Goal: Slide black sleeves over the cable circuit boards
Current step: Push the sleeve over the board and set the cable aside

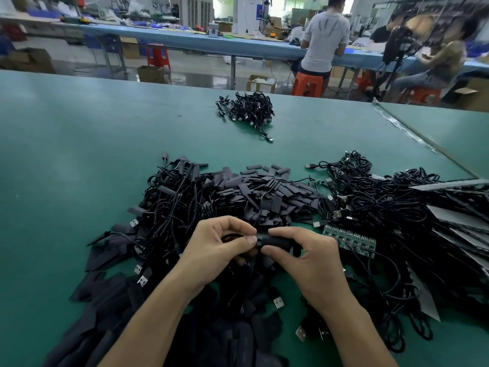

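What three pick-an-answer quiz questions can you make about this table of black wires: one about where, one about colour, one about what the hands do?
1. Where does the small separate cable bundle lie? A) at the far side, beyond the big sleeve pile B) inside a cardboard box C) under the hands
2. What colour is the table? A) red B) green C) white
3. What is the right hand doing? A) lying flat B) pinching a black sleeve C) pointing upward
Answers: 1 A, it sits alone beyond the pile. 2 B, its top is green. 3 B, its fingers grip the sleeve while the left hand holds the cable.
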`<action>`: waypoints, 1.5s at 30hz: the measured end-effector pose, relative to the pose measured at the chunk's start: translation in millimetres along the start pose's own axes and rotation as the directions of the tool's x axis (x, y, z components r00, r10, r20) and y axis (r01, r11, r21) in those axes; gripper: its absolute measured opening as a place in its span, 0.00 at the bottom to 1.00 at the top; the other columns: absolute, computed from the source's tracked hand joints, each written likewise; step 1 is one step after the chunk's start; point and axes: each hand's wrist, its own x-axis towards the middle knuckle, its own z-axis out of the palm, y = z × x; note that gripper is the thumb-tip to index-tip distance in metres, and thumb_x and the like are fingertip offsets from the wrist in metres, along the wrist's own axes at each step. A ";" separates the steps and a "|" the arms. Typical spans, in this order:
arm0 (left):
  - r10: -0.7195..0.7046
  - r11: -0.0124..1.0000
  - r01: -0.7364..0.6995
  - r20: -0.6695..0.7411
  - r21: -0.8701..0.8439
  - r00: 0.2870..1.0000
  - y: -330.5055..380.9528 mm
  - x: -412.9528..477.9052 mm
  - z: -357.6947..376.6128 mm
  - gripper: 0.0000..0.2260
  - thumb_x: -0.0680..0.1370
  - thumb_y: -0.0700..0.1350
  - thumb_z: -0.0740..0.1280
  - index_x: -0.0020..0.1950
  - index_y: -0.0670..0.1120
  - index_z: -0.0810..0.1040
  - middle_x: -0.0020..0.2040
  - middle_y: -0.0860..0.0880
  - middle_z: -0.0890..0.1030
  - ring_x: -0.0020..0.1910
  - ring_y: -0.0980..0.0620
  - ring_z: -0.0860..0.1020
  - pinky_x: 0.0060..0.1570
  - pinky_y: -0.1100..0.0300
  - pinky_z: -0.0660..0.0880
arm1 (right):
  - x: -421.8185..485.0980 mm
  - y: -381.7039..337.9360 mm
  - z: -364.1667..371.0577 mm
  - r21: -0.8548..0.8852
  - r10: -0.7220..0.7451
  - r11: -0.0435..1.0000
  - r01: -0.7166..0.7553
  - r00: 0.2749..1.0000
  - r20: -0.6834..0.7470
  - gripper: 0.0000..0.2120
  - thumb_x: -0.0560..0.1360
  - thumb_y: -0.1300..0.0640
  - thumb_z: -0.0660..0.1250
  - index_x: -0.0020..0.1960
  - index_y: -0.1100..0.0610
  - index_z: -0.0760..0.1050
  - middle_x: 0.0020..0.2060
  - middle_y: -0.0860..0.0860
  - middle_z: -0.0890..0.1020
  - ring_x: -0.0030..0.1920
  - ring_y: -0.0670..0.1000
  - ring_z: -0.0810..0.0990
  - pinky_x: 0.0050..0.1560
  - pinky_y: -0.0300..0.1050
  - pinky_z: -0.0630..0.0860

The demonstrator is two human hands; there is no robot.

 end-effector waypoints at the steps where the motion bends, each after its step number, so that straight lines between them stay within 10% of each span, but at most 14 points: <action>1: 0.000 1.000 0.000 -0.007 -0.005 1.000 -0.3 0.3 0.4 0.04 0.74 0.34 0.74 0.44 0.43 0.83 0.37 0.46 0.85 0.35 0.53 0.84 0.32 0.64 0.78 | 0.0 0.4 0.0 0.002 -0.003 1.000 0.003 1.000 -0.004 0.14 0.67 0.55 0.80 0.51 0.53 0.85 0.43 0.34 0.81 0.47 0.35 0.81 0.49 0.26 0.73; 45: 0.012 0.995 -0.017 0.046 0.099 0.999 -7.1 2.2 -0.4 0.06 0.78 0.35 0.70 0.47 0.45 0.83 0.40 0.48 0.86 0.41 0.52 0.85 0.39 0.64 0.79 | -1.4 7.0 5.9 -0.064 -0.054 0.996 0.062 0.992 0.117 0.11 0.73 0.54 0.75 0.55 0.51 0.83 0.43 0.42 0.83 0.46 0.42 0.81 0.47 0.40 0.79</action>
